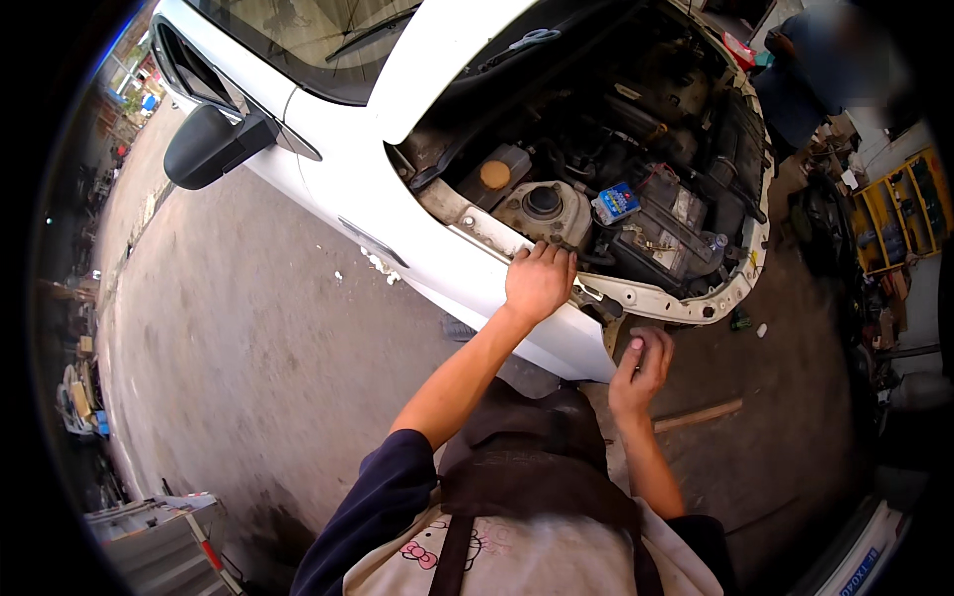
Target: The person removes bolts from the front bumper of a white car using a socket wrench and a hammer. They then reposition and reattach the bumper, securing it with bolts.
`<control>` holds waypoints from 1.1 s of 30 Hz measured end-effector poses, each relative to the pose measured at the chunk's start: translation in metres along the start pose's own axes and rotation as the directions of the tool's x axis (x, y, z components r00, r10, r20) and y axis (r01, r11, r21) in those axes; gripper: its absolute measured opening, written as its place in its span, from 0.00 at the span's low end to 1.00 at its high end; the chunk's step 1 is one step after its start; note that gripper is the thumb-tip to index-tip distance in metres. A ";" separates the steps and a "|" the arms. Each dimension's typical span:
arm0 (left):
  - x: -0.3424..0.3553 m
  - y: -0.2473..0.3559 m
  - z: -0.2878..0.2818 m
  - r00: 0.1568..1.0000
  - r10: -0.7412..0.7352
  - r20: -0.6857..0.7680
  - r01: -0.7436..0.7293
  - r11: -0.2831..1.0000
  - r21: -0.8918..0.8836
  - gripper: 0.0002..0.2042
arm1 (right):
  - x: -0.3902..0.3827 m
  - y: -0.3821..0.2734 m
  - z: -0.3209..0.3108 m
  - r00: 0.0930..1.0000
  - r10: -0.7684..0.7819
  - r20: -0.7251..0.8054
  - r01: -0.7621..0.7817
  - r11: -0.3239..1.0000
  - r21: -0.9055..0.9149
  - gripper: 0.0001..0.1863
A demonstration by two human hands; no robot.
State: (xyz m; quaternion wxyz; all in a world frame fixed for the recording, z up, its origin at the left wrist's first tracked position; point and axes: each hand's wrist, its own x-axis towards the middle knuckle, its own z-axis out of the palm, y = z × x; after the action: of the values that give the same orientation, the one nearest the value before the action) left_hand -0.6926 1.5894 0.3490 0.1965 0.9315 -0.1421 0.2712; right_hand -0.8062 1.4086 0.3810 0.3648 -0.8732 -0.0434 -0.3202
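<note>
My left hand (540, 283) lies on the upper edge of the white car's front fender (467, 260), its fingers curled over the rim. Beside its thumb side a slim shiny metal piece (590, 290) points toward the front corner; whether the hand also holds this piece, I cannot tell. Just off the fender's front end my right hand (641, 375) is raised, fingers bent in toward the thumb. Anything inside those fingers is hidden. Behind the hands lies the open engine bay, with a strut mount (543, 202), a blue box (616, 203) and a battery (686, 223).
The raised white hood (422, 74) and black side mirror (204, 147) stand at the far left. A wooden strip (699, 414) lies on the floor to the right. Beyond the car are another person (805, 74) and a yellow rack (902, 212).
</note>
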 end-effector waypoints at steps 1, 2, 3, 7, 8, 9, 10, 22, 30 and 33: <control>0.001 -0.001 0.000 1.000 -0.001 -0.004 0.001 1.000 0.006 0.13 | -0.012 0.000 -0.004 0.999 0.041 -0.022 -0.039 0.996 0.079 0.11; -0.001 -0.002 0.001 1.000 0.015 -0.011 -0.014 1.000 0.020 0.13 | -0.018 0.003 -0.001 0.996 0.084 -0.038 -0.077 0.984 0.160 0.11; 0.003 -0.002 0.001 1.000 0.018 -0.016 -0.018 1.000 0.017 0.13 | -0.011 0.016 0.015 0.992 0.093 -0.090 -0.076 0.982 0.173 0.11; 0.008 0.004 0.006 0.999 0.014 -0.035 -0.014 1.000 -0.010 0.12 | 0.094 0.078 0.118 0.943 0.070 -0.326 -0.074 0.997 0.002 0.10; 0.011 -0.004 0.005 0.999 0.014 -0.044 -0.014 1.000 0.009 0.12 | 0.085 0.074 0.121 0.958 0.163 -0.234 -0.136 0.982 0.128 0.10; 0.006 -0.001 0.006 0.999 0.001 -0.047 -0.001 1.000 0.007 0.12 | 0.084 0.076 0.121 0.971 0.120 -0.207 -0.107 0.991 0.076 0.10; 0.002 0.000 0.006 0.999 0.000 -0.042 0.000 1.000 -0.001 0.12 | 0.086 0.079 0.122 0.981 0.078 -0.178 -0.075 0.997 0.024 0.11; 0.004 0.007 0.001 0.999 -0.034 -0.042 0.033 0.999 -0.028 0.11 | 0.108 0.076 0.129 0.987 -0.131 -0.098 0.139 0.987 0.080 0.08; 0.001 -0.003 0.000 0.997 -0.031 -0.067 0.030 0.999 -0.014 0.12 | 0.071 0.041 0.091 0.954 0.110 0.278 -0.099 0.994 -0.054 0.07; 0.005 0.001 -0.002 0.997 -0.047 -0.053 0.046 0.998 -0.038 0.12 | 0.050 0.051 0.091 0.972 0.073 0.223 -0.072 0.997 -0.015 0.07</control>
State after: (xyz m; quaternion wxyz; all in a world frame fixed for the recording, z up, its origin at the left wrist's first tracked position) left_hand -0.6903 1.5885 0.3535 0.2235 0.9232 -0.1201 0.2887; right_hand -0.7029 1.4239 0.3314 0.3663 -0.9059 -0.0512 -0.2064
